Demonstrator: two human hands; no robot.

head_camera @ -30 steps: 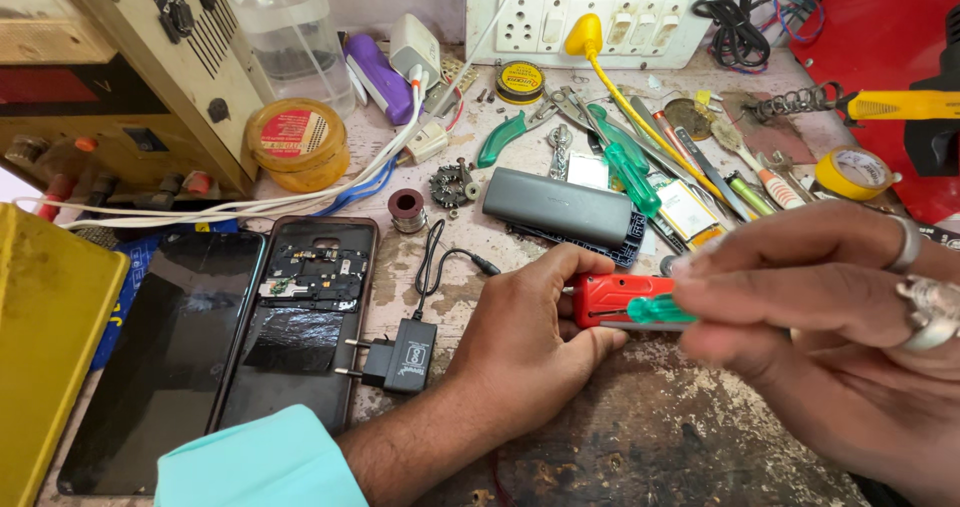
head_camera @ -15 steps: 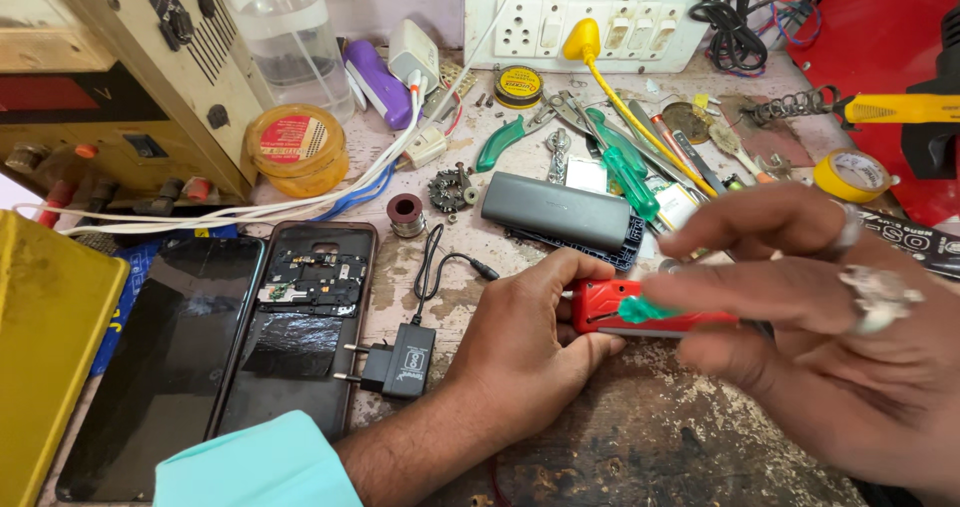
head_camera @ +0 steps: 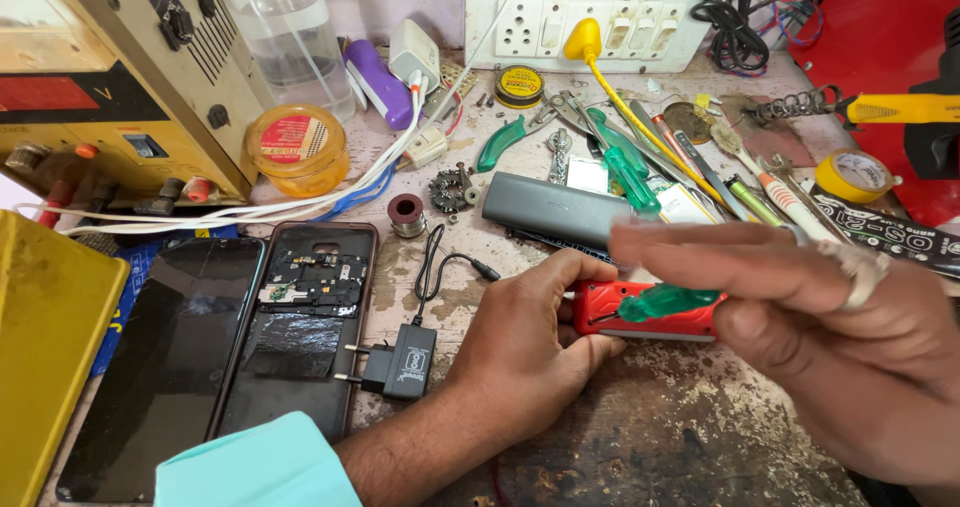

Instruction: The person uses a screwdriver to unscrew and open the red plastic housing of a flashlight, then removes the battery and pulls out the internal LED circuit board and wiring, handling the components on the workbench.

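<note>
My left hand (head_camera: 525, 342) rests on the worn bench and grips the left end of a small red device (head_camera: 610, 309). My right hand (head_camera: 830, 337), with rings on its fingers, holds a green-handled screwdriver (head_camera: 665, 302) over the red device. The screwdriver's tip points left, at the device's near end. A grey oblong case (head_camera: 555, 209) lies just behind the device. To the left sit an opened phone (head_camera: 305, 317) showing its circuit board and a dark phone screen (head_camera: 165, 367).
A black plug adapter (head_camera: 400, 362) with a cable lies by my left wrist. Pliers, tweezers and screwdrivers (head_camera: 640, 157) crowd the back right, with a yellow tape roll (head_camera: 852, 175), a solder spool (head_camera: 407, 212), an orange jar (head_camera: 295, 147), a power supply (head_camera: 120, 77) and a socket strip (head_camera: 590, 27).
My right hand has shifted slightly left and lower over the red device, turning the green screwdriver. My left hand keeps its hold on the device.
</note>
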